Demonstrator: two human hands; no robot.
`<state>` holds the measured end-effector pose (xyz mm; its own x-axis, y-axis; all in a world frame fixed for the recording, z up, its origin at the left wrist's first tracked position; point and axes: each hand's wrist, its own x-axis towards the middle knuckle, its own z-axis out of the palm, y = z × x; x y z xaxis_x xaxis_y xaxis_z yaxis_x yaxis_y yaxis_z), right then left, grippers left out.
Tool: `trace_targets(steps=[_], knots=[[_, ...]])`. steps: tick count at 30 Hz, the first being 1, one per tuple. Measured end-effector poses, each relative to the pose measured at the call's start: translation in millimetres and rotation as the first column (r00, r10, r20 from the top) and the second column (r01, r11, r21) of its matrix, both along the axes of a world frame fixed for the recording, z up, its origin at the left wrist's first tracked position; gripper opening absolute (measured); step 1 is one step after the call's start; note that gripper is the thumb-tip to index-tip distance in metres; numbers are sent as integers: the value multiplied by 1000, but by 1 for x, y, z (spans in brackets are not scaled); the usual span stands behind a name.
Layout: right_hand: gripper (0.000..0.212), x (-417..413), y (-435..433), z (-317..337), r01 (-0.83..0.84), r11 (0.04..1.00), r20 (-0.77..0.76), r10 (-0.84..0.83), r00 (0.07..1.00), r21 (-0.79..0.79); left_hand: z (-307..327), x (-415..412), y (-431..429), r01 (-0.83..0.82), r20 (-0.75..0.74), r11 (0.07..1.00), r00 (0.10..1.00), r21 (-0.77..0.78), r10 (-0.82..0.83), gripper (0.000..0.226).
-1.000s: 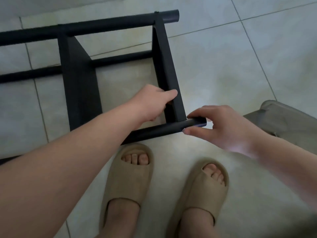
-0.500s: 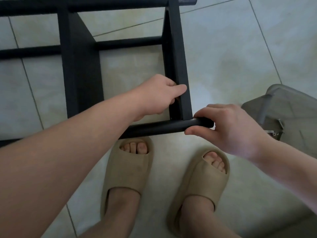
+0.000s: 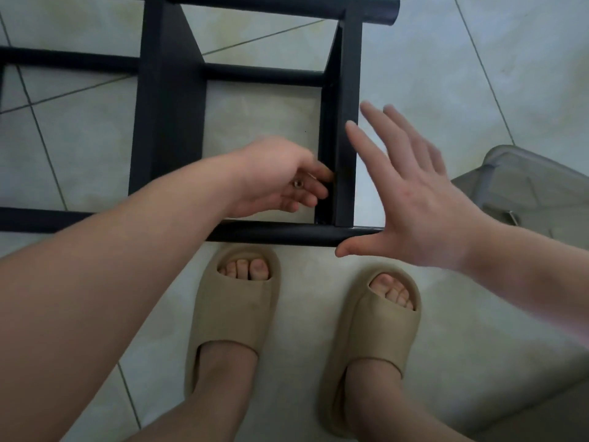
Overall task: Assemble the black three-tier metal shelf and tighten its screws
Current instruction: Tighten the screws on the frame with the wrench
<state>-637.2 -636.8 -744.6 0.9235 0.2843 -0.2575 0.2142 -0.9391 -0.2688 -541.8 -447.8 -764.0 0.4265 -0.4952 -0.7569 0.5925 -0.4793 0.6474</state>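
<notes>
Noted tan foam slippers (image 3: 232, 314) nearest. Just past them, found black three-tier metal shelf (image 3: 169, 122) lying sideways on pale floor tiles (image 3: 446, 90). Saw right hand (image 3: 417, 199) spread flat, thumb touching near tube's end. Saw left hand (image 3: 274, 177) pinching small silvery screw (image 3: 298, 184) by inner corner. Judged screw-fitting step; next called for seating, then tightening.

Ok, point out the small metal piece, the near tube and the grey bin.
metal piece (image 3: 298, 184): head view, its round face, among the left hand (image 3: 275, 177) fingers.
near tube (image 3: 280, 233): head view, mid-length, just below the left hand.
grey bin (image 3: 535, 186): head view, its top face.
</notes>
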Motion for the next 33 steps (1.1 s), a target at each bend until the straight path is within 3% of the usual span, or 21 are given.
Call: trace_targets(steps=[4, 8, 20, 33], knots=[[142, 25, 3, 5, -217, 963, -28, 216, 976, -161, -3, 8, 13, -20, -112, 999, 994, -41, 15, 42], [145, 39, 4, 2, -279, 941, -145, 254, 956, -192, -7, 11, 15, 13, -141, 998, 990, -69, -22, 37], [142, 40, -3, -9, -253, 967, -129, 246, 961, -39, -25, 13, 3, 54, -160, 993, 985, -104, -70, 17], [142, 28, -4, -12, -171, 985, -145, 173, 974, 27, -40, 19, -6, 314, -158, 949, 936, -25, -314, 11]])
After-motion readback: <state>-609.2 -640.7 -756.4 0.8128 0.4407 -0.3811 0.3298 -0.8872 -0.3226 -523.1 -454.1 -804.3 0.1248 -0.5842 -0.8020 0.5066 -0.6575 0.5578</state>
